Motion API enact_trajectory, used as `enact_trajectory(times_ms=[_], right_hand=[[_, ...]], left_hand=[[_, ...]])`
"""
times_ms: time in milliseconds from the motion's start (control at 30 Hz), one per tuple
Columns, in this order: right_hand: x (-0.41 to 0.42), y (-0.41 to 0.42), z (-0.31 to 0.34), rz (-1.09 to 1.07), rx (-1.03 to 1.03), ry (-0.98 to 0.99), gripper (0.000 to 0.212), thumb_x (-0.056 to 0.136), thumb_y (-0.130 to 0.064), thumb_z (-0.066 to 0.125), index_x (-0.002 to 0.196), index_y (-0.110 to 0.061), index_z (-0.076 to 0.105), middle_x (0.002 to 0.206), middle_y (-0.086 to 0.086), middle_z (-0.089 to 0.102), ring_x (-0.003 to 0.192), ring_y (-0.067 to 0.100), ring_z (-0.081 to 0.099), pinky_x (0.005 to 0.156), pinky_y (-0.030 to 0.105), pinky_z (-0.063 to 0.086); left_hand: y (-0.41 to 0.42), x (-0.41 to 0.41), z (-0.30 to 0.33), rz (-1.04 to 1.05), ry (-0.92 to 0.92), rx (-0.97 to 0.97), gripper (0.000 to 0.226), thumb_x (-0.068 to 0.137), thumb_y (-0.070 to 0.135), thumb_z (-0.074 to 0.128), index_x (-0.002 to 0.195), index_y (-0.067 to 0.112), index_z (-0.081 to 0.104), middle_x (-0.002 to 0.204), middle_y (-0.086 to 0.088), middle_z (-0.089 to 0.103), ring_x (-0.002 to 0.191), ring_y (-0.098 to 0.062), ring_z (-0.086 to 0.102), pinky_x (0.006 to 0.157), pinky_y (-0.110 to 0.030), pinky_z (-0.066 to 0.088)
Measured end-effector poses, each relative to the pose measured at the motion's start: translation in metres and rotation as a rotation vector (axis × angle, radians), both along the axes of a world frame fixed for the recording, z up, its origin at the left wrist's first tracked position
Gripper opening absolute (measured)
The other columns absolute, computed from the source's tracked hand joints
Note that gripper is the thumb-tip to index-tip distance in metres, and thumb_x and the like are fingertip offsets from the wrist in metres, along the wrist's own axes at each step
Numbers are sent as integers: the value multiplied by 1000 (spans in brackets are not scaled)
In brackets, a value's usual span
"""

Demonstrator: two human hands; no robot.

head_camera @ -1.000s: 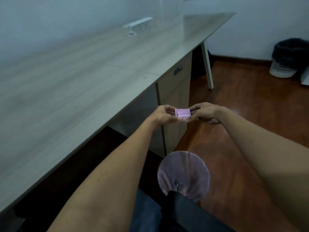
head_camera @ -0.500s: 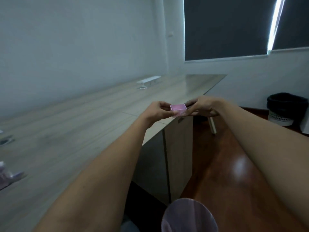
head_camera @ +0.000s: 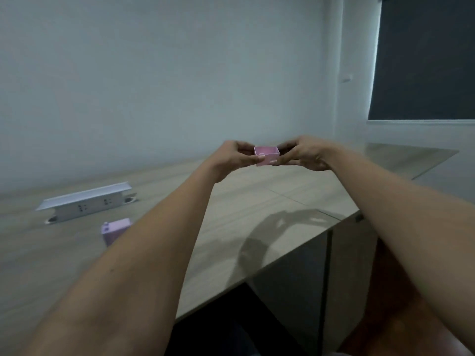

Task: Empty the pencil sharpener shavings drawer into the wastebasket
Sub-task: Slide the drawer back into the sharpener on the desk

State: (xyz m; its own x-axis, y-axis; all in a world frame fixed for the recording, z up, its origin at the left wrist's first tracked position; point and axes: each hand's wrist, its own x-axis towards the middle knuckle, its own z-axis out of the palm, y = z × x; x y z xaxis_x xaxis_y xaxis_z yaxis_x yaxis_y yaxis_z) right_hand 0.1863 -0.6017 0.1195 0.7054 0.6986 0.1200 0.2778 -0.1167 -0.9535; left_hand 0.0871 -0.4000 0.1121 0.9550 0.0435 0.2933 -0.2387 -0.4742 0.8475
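Observation:
A small pink shavings drawer [head_camera: 266,155] is held up in the air above the desk, open side up, and its inside looks bare. My left hand [head_camera: 235,156] pinches its left end and my right hand [head_camera: 300,155] pinches its right end. The purple pencil sharpener body [head_camera: 114,230] stands on the desk at the left, partly hidden behind my left forearm. The wastebasket is out of view.
A long wooden desk [head_camera: 257,201] runs from left to right under my arms. A white power-socket box [head_camera: 86,201] sits on it at the back left. A cabinet [head_camera: 344,265] stands under the desk's right part, with brown floor [head_camera: 385,317] beside it. A dark window blind [head_camera: 424,60] is at the upper right.
My view has swung left, from the floor and wastebasket to the desk. Both hands have carried the pink drawer over the desk, and the sharpener body has come into view.

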Motion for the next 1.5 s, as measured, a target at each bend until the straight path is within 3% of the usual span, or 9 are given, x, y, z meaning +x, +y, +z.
enact_trajectory(times_ms=[300,433,733,833,967,1067,1200,1333,1500], right_hand=[[-51,155,18,254,-6,-54,39,76,10,77,113,-1,74,108,7,79,103,12,74,92,21,53],[-81,214,13,355,-14,-53,43,76,9,78,117,1,72,112,9,77,106,13,73,84,16,54],[-132,312,-23,569,-2,-33,46,79,8,76,124,5,67,118,14,75,113,19,70,94,22,55],[-133,328,-42,580,-6,-55,52,76,4,80,126,6,65,122,16,72,115,23,69,101,28,52],[-128,337,-72,504,-17,-61,63,72,0,85,130,7,62,125,14,69,115,20,67,87,15,56],[-124,339,-92,534,-33,-5,63,73,1,84,131,6,61,129,12,68,118,20,66,104,26,49],[-124,339,-110,560,-68,23,61,75,-1,82,133,1,62,128,8,70,116,13,67,88,17,53],[-124,337,-116,597,-106,10,58,75,-11,84,130,-6,66,128,0,70,121,12,63,98,27,48],[-121,333,-119,617,-113,15,55,77,-13,82,129,-6,67,127,3,71,120,15,63,90,25,50]], left_hand=[[123,-96,9,290,-54,-21,50,75,27,85,117,4,73,110,-9,77,112,-21,70,105,-36,51],[165,-143,5,432,-46,-11,50,75,22,87,119,5,72,107,-7,78,106,-20,72,104,-37,51],[222,-227,-23,655,-20,-48,50,78,19,85,122,2,69,111,-9,76,102,-17,71,87,-23,53],[234,-239,-40,715,-35,-76,45,79,20,84,117,1,71,110,-11,75,94,-16,68,87,-28,51],[256,-261,-67,792,-30,-146,40,79,16,84,114,-1,72,101,-9,74,88,-13,67,92,-28,51],[266,-275,-88,820,-8,-187,40,81,9,81,117,-4,70,105,-12,73,87,-14,68,89,-26,50],[266,-284,-113,808,91,-215,41,81,6,80,119,-5,69,111,-15,74,93,-19,69,88,-25,51],[260,-281,-136,778,204,-208,50,79,10,82,124,-2,66,115,-13,74,108,-25,69,85,-23,53],[248,-273,-144,735,239,-226,46,80,5,81,123,-3,67,115,-17,73,96,-22,70,79,-23,58]])
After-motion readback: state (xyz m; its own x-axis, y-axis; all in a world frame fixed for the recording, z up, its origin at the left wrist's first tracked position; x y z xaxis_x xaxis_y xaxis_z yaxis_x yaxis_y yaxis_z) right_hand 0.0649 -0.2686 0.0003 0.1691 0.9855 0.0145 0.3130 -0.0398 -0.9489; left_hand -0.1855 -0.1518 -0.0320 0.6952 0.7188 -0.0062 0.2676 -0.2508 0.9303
